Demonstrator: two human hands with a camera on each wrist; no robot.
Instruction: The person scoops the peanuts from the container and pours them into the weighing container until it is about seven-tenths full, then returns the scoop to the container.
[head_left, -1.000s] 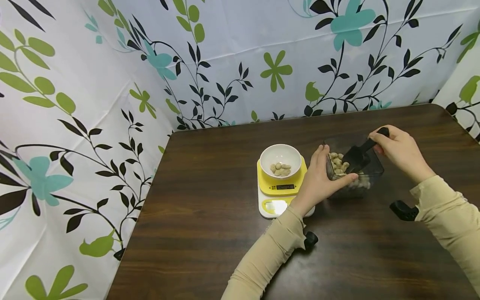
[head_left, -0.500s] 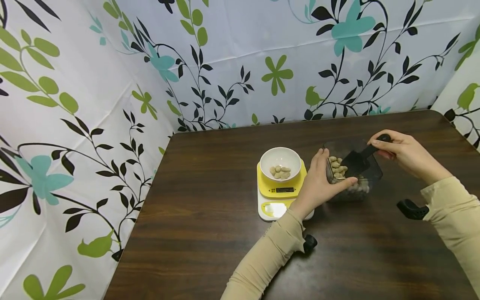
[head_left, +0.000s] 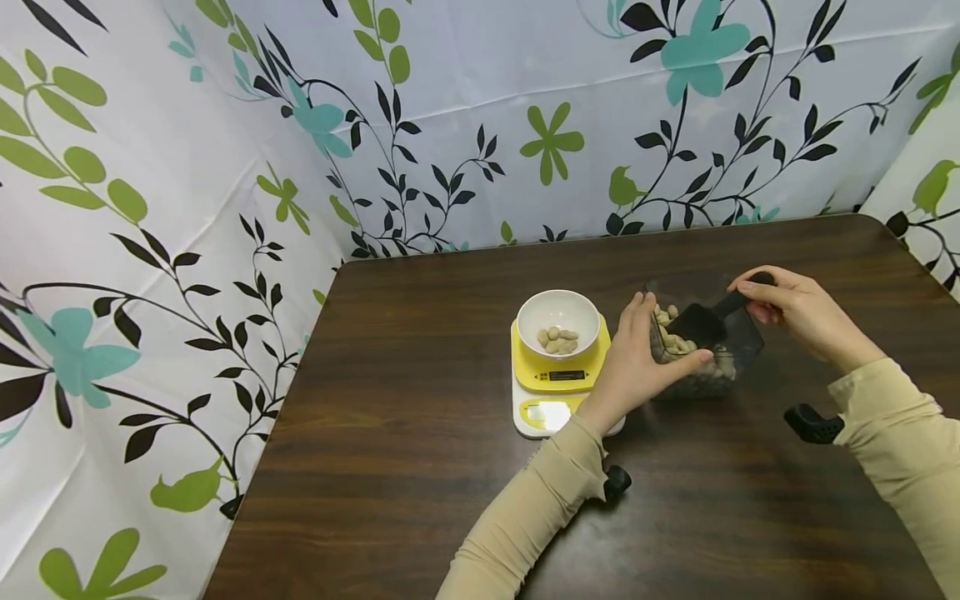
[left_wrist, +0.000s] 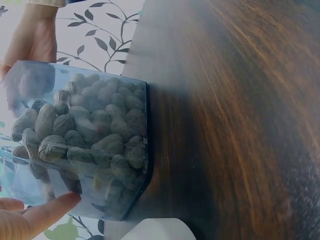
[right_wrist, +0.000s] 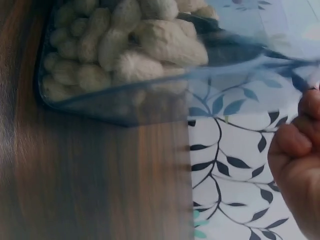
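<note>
Right hand [head_left: 795,315]: holds scoop [head_left: 697,325] by its handle, blade among peanuts [head_left: 678,343] in bin [head_left: 744,343] | Left hand [head_left: 636,362]: fingers extended, thumb spread, against bin's side | Bowl [head_left: 558,312]: on scale [head_left: 528,367], left of bin, some peanuts inside

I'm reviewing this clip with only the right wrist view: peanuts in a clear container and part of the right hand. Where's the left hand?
Observer: The left hand is at the left side of the clear container, thumb and fingers spread.
Operator: Anything standing left of that?
Observer: Yes, a yellow-and-white scale.
Operator: What's on it?
Observer: A white bowl with a few peanuts in it.
</note>
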